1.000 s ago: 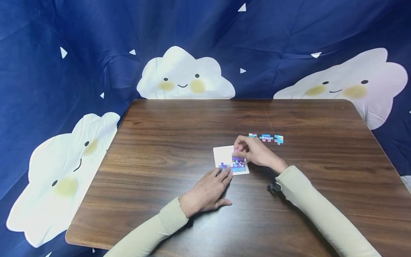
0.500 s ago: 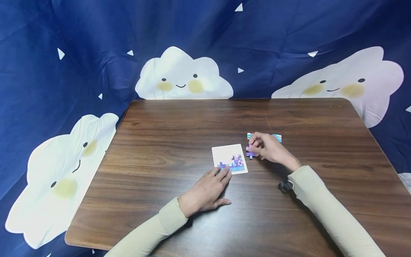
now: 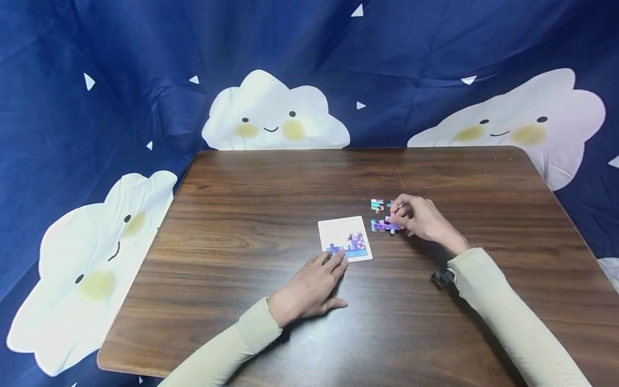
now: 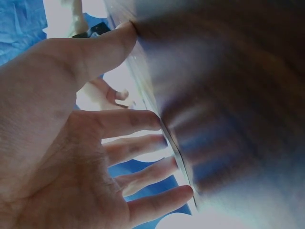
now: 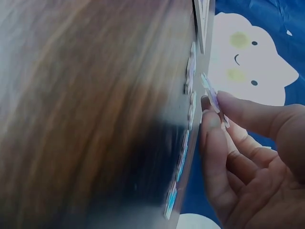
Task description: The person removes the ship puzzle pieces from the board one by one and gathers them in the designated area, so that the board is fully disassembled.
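Observation:
A white puzzle tray [image 3: 338, 228] lies mid-table, its lower right filled with joined purple and blue pieces. My left hand [image 3: 309, 287] lies flat, its fingers straight and fingertips resting on the tray's near edge. To the right of the tray, my right hand [image 3: 427, 219] pinches a purple jigsaw piece [image 5: 214, 98] between thumb and fingers, just over the table. Close by lie loose jigsaw pieces: a striped one [image 3: 377, 204], and a purple one [image 3: 379, 226] beside the held piece. The right fingers partly cover others.
Loose pieces [image 5: 182, 155] stand in a row along the wooden tabletop [image 3: 261, 188] in the right wrist view. A blue curtain [image 3: 387, 64] printed with white clouds hangs behind the table. A black device [image 3: 442, 278] is strapped at the right wrist.
My right hand has moved from over the tray to the right, carrying the purple piece to the loose pieces. The left hand stays on the tray's edge.

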Available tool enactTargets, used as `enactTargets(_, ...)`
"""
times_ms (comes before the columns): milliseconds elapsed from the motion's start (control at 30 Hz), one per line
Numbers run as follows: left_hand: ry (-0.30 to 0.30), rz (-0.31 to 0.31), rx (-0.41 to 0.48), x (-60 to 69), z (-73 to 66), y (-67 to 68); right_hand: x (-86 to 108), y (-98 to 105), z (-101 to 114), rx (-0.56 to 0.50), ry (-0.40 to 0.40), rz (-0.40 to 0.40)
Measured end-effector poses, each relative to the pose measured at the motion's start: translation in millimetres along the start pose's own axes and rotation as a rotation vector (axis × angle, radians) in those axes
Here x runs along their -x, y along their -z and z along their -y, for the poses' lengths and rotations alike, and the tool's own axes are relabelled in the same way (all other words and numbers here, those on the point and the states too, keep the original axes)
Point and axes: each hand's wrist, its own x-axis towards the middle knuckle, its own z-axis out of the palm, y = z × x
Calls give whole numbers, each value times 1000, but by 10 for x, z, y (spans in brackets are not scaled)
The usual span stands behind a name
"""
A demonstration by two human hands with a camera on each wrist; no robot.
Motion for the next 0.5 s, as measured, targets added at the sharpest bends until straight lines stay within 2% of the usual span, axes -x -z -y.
enactTargets(500, -7, -12, -3, 4, 15, -8, 32, 76, -112, 43, -49, 8)
